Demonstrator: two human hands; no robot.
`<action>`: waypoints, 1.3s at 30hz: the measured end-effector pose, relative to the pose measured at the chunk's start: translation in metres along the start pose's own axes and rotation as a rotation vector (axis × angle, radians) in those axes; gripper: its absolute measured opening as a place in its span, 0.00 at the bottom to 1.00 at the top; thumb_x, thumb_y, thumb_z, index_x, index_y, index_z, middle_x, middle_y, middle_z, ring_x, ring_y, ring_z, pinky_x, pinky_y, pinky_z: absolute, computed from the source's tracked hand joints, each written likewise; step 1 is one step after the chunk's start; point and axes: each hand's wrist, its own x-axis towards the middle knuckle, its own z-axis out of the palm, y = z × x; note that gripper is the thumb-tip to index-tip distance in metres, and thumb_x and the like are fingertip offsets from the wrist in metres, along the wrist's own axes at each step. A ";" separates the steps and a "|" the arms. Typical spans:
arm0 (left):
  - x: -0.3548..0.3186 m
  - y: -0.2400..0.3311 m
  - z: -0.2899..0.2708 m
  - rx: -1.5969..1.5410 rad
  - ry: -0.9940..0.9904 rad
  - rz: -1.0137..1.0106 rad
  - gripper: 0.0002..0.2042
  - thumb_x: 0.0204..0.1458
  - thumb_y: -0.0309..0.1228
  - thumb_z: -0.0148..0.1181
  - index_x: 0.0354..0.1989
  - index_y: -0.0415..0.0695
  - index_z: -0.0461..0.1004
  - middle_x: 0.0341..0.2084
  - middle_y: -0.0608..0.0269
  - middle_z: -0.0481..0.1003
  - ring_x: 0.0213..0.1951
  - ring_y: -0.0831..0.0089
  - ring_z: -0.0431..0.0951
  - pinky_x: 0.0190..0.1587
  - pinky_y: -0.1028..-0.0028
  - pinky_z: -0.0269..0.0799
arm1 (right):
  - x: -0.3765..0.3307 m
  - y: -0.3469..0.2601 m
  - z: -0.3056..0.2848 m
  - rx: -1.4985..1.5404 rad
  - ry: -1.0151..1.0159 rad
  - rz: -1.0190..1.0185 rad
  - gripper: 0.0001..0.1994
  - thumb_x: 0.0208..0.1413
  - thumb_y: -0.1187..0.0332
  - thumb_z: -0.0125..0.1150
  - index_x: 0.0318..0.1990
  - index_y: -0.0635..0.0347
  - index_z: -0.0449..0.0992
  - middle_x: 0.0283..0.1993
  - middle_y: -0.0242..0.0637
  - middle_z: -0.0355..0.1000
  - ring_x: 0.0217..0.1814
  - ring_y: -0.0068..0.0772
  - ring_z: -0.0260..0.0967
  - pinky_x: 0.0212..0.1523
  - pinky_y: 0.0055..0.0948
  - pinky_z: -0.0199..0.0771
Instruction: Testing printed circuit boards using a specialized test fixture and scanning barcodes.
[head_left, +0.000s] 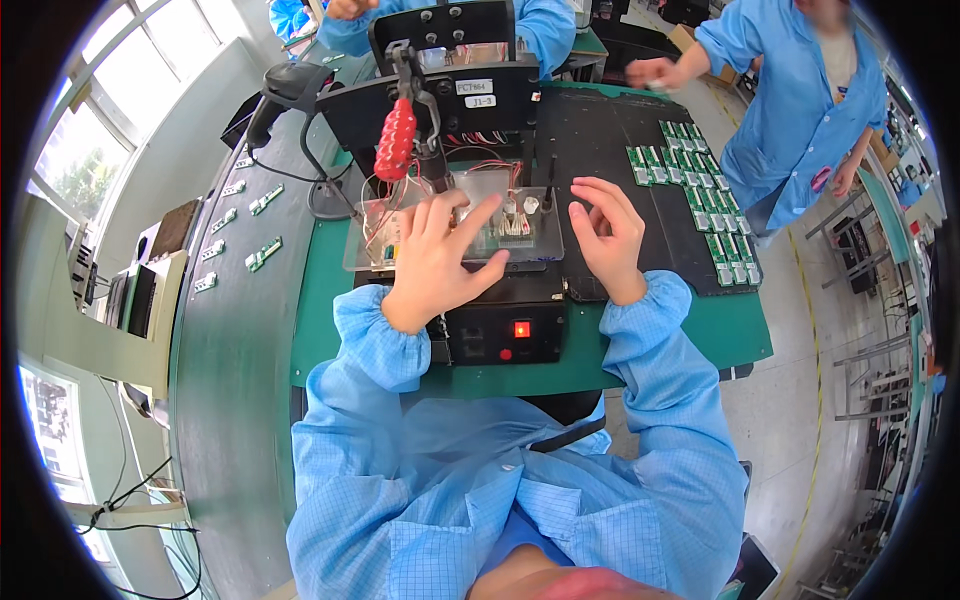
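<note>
My left hand [440, 255] is spread over the clear plastic plate [375, 225] of a black test fixture [350, 105], its fingers apart. Whether its fingertips press on something there is hidden. Above it stands a toggle clamp with a red ribbed grip [394, 140]. Thin red and white wires run across the plate. Just right of the plate, my right hand [610, 240] hovers with thumb and fingers apart, and nothing shows in it. In front of the fixture is a black box with a lit red switch [522, 329].
Several green circuit boards [715, 205] lie in rows on the black mat at right. More boards [263, 253] lie on the dark belt at left, near a barcode scanner [290, 88]. One co-worker [800, 110] stands at right; another person's blue sleeves [545, 35] show behind the fixture.
</note>
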 end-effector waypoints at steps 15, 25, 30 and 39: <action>0.003 -0.010 -0.007 -0.175 -0.037 0.017 0.35 0.36 0.37 0.78 0.59 0.48 0.79 0.47 0.59 0.70 0.47 0.58 0.70 0.51 0.62 0.67 | 0.051 -0.035 0.014 -0.131 -0.500 -0.111 0.08 0.53 0.65 0.71 0.38 0.57 0.82 0.35 0.40 0.81 0.33 0.46 0.79 0.31 0.36 0.79; 0.007 -0.012 -0.009 -0.241 -0.041 0.029 0.34 0.35 0.36 0.78 0.57 0.46 0.78 0.45 0.60 0.69 0.45 0.60 0.70 0.49 0.62 0.66 | 0.054 -0.031 0.022 -0.104 -0.624 -0.168 0.05 0.54 0.70 0.70 0.34 0.59 0.80 0.27 0.45 0.78 0.27 0.49 0.78 0.28 0.39 0.77; 0.006 -0.012 -0.010 -0.247 -0.072 0.018 0.35 0.35 0.36 0.78 0.58 0.45 0.77 0.45 0.61 0.69 0.45 0.60 0.70 0.48 0.62 0.65 | 0.051 -0.029 0.026 -0.060 -0.555 -0.206 0.04 0.53 0.71 0.69 0.33 0.59 0.79 0.25 0.45 0.77 0.26 0.49 0.78 0.26 0.40 0.76; 0.007 -0.013 -0.011 -0.237 -0.099 0.013 0.36 0.34 0.34 0.79 0.60 0.46 0.78 0.47 0.60 0.69 0.46 0.59 0.69 0.50 0.63 0.67 | 0.054 -0.028 0.025 -0.192 -0.617 -0.226 0.04 0.55 0.69 0.68 0.32 0.56 0.79 0.23 0.42 0.77 0.24 0.48 0.76 0.25 0.39 0.75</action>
